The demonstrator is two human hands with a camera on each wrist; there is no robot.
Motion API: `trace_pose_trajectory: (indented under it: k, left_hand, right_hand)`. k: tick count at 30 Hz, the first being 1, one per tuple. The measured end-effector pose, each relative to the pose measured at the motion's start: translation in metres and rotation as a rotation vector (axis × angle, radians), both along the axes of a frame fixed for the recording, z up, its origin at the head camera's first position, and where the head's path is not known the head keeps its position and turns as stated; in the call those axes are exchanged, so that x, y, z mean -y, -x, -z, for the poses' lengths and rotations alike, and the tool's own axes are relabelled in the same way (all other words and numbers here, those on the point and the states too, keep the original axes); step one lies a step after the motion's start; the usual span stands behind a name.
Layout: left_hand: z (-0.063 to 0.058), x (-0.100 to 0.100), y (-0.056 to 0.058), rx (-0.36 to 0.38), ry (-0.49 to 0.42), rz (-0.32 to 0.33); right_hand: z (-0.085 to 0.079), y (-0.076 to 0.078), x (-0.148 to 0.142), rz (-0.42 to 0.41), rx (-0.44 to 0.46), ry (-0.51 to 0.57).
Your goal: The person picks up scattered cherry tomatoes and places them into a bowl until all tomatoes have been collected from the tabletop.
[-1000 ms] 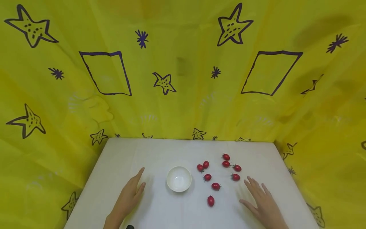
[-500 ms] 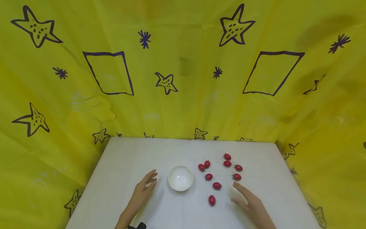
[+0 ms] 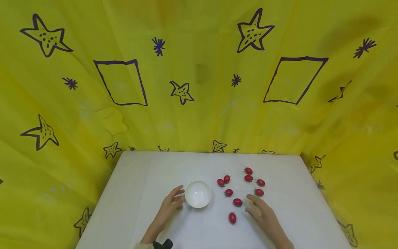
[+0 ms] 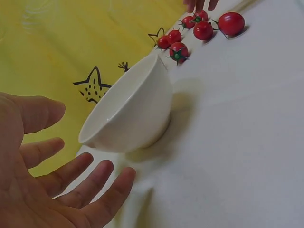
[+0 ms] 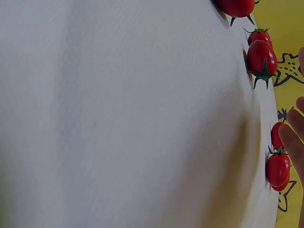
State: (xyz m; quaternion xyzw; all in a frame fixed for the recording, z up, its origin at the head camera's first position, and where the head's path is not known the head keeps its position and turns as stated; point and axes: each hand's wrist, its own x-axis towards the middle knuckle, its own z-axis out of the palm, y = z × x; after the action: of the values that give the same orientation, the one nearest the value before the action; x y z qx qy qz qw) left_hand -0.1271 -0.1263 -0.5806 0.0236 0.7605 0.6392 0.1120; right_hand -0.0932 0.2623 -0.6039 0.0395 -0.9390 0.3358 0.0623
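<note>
Loosely scattered, glossy oval tomatoes (image 3: 237, 202), round bowl (image 3: 198, 195) beside left hand (image 3: 169, 206)

The left hand (image 3: 169, 206) has travelled in from well left of the bowl (image 3: 198, 195) — its fingertips now lie just beside it, and the fingers, straight a second ago, are slightly bent. The right hand (image 3: 264, 215) has moved inward too, its spread fingers drawn together, thumb and fingertips now near a tomato (image 3: 237, 202). More of the black wrist piece (image 3: 163, 244) shows — and a pale sleeve edge (image 3: 144, 246) has come into view
</note>
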Motion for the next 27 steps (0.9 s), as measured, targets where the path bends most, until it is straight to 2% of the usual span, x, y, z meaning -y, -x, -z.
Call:
trace_pose_trajectory:
  k: [4,8,13,18,27]
  left_hand:
    - [0.008,-0.005,-0.004,0.035,-0.029,0.015]
    - [0.011,-0.010,-0.005,0.038,-0.064,0.022]
    - [0.014,-0.016,-0.002,0.023,-0.069,0.029]
    - [0.020,-0.020,0.004,0.017,-0.121,0.035]
    - [0.027,-0.018,0.007,0.083,-0.169,0.003]
  right_hand:
    - [0.008,0.002,0.003,0.002,0.018,0.032]
    - [0.013,0.007,0.006,-0.020,0.069,0.081]
    - [0.019,0.015,0.008,-0.030,0.116,0.063]
    - [0.022,0.018,0.010,-0.048,0.058,0.044]
    - [0.022,0.017,0.021,-0.053,-0.017,0.026]
